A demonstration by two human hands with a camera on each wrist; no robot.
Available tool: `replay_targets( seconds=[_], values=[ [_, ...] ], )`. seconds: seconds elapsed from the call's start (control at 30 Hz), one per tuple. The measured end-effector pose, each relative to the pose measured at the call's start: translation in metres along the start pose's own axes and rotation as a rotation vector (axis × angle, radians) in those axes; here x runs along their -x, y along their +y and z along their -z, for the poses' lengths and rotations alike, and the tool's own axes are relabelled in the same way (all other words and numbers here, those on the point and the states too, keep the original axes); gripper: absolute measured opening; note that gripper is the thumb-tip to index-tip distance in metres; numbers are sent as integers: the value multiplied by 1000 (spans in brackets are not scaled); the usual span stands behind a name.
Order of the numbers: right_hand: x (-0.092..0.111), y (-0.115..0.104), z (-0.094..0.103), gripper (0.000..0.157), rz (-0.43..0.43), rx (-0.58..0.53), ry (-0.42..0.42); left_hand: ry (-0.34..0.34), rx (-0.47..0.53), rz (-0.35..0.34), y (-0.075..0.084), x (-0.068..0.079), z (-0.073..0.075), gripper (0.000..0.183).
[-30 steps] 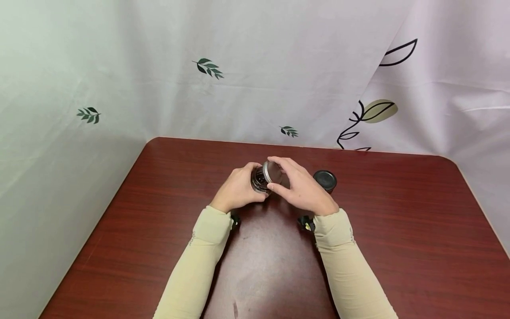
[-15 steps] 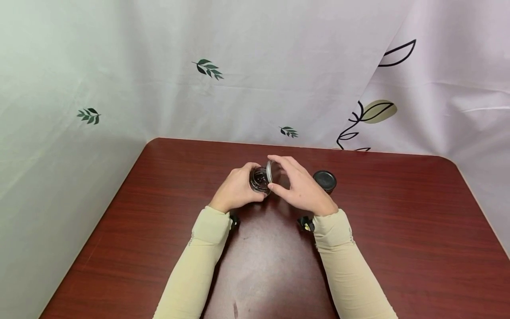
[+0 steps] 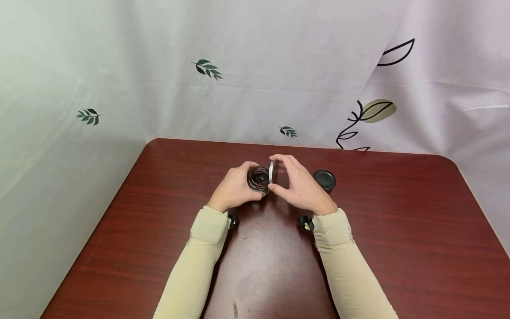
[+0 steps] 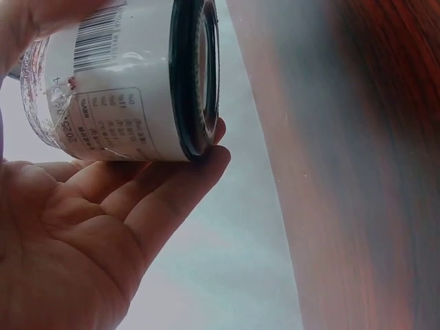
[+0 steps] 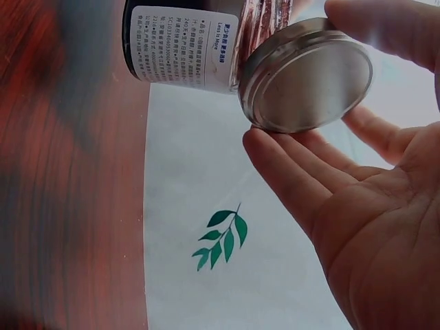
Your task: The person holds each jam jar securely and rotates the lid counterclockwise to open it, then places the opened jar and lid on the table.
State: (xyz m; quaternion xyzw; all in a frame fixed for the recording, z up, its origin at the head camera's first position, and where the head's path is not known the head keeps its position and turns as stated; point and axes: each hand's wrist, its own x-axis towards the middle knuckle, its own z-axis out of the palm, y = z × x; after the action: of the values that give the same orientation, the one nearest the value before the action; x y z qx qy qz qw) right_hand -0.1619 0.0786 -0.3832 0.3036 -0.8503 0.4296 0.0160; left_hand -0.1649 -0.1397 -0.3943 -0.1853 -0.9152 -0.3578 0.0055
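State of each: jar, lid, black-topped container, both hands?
Jar: open, mouth uncovered.
Lid: off the jar, tilted nearly on edge.
Left hand: gripping the jar.
Right hand: holding the lid by its rim.
Black-topped container: on the table, untouched; sealed or not, cannot tell.

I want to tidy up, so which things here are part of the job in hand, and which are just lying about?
In the job:
jar, open, in the left hand
lid, off, in the right hand

Seemingly just lying about:
black-topped container, on the table, in neither hand
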Motion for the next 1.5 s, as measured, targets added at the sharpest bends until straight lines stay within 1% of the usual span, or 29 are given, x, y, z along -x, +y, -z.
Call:
replay_targets(
  seconds=[0.2, 0.33, 0.67, 1.03, 1.27, 1.5],
  values=[
    [0, 2, -1, 63, -7, -52, 8, 4, -14, 1, -2, -2, -1, 64],
    [0, 3, -2, 63, -14, -60, 11, 3, -12, 2, -4, -2, -1, 63],
    [-2, 4, -1, 65, -75, -40, -14, 1, 12, 6, -7, -3, 3, 64],
    [-1, 5, -2, 65, -94, -28, -27, -4, 17, 39, -10, -3, 5, 66],
    [-2, 8, -5, 65, -89, -37, -24, 3, 28, 63, -11, 0, 6, 68],
    [-3, 9, -9, 67, -99, -58, -35, -5, 33, 85, -12, 1, 9, 67]
  ],
)
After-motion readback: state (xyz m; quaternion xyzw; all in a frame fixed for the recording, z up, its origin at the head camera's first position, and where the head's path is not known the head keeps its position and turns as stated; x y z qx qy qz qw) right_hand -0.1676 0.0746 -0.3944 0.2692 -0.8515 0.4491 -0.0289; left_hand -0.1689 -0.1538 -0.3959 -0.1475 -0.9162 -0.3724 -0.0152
